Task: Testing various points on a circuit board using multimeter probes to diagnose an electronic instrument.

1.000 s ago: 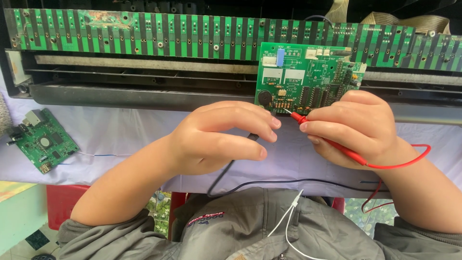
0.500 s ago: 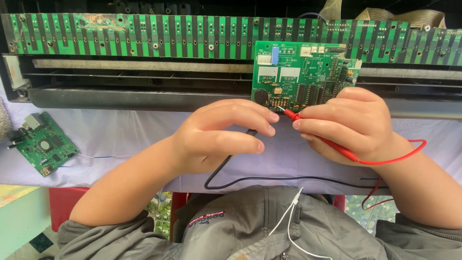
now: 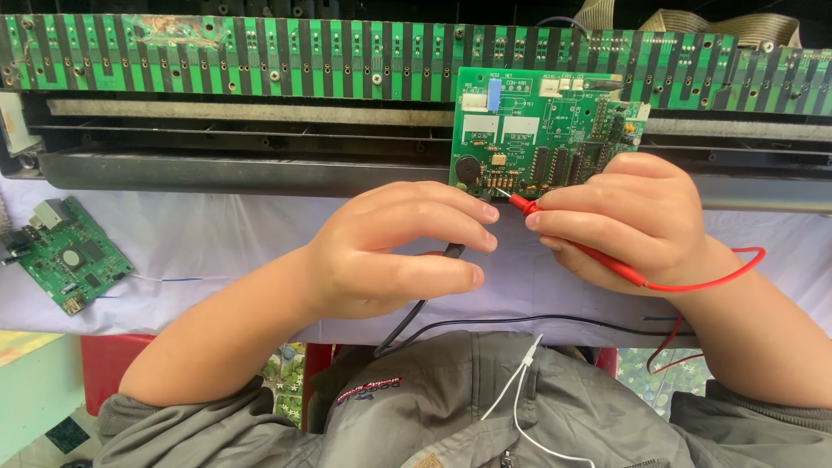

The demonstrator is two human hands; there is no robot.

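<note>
Hands unmoved, red probe [image 3: 572, 236] touching green circuit board [image 3: 542, 130]

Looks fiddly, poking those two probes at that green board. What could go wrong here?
1. The red probe in the right hand and the black probe in the left hand meet close together; a slip might bridge neighbouring parts on the circuit board.
2. The red lead loops loosely and could snag.
</note>
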